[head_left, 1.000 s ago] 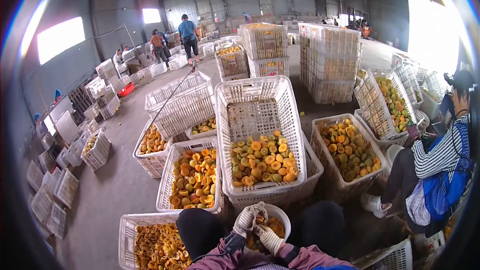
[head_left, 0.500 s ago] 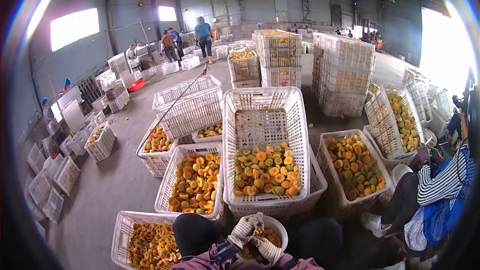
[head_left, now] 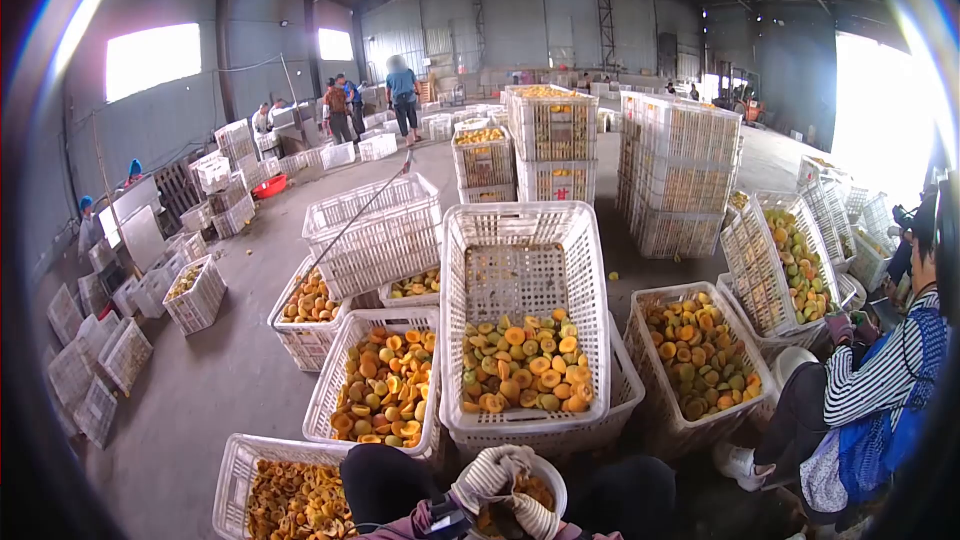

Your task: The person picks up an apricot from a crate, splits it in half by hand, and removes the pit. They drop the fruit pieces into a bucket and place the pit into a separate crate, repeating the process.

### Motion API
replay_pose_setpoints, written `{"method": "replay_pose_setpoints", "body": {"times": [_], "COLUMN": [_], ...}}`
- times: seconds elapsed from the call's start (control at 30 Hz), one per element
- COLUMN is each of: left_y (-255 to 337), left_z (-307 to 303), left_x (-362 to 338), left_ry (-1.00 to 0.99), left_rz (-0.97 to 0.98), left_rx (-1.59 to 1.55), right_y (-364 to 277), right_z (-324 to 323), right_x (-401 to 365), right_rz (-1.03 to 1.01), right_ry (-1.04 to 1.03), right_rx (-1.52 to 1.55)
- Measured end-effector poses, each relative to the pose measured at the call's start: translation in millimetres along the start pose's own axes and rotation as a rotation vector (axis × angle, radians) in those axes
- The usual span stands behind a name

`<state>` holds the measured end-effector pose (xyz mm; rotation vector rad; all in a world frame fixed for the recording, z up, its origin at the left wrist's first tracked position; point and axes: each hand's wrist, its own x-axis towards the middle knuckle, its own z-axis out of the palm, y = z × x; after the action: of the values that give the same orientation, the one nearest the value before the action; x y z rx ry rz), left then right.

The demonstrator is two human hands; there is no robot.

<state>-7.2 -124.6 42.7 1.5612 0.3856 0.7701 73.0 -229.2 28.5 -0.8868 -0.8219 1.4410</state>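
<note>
My left hand [head_left: 490, 472], in a whitish knitted glove, is curled over the near side of a white bucket [head_left: 556, 488]. My right hand [head_left: 536, 517], gloved too, is bent close beside it, lower and to the right. Orange fruit pieces [head_left: 537, 490] show in the bucket behind the fingers. Both hands look closed, but the gloves hide what lies between them. Just beyond the bucket, a tilted white crate [head_left: 452, 340] holds peach- or apricot-like fruit [head_left: 530, 360], some of it halved.
A crate of scraps [head_left: 300, 500] stands at my left, beside a crate of halved fruit [head_left: 385, 385]. Another fruit crate [head_left: 700, 350] stands to the right, near a seated co-worker [head_left: 885, 370]. Tall crate stacks [head_left: 680, 170] rise behind. A thin pole [head_left: 360, 215] crosses the left crates.
The view has tilted slightly upward, so nearby crates sit lower in the picture. My hands stay together at the bucket, with the left glove turned a little more over it.
</note>
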Motion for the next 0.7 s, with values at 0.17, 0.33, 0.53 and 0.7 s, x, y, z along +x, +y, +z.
{"method": "replay_pose_setpoints", "body": {"times": [0.17,0.33,0.53,0.7], "left_y": [1.7,19.6,-83.5,-129.1], "left_z": [-20.3,-57.1,-101.5,-104.2], "left_x": [7.7,45.8,146.9,146.8], "left_ry": [-0.427,0.483,0.093,0.000], "left_rz": [-0.105,0.049,-0.303,-0.749], "left_rx": [-0.283,-0.358,0.464,1.157], "right_y": [-22.1,64.3,123.2,134.5], "right_z": [6.2,-31.2,-81.3,-95.0], "right_x": [-10.9,9.6,34.9,48.8], "right_rz": [0.257,0.258,0.034,0.163], "right_ry": [-0.097,0.077,-0.004,-0.132], "right_rx": [0.107,-0.182,-0.686,-0.886]}}
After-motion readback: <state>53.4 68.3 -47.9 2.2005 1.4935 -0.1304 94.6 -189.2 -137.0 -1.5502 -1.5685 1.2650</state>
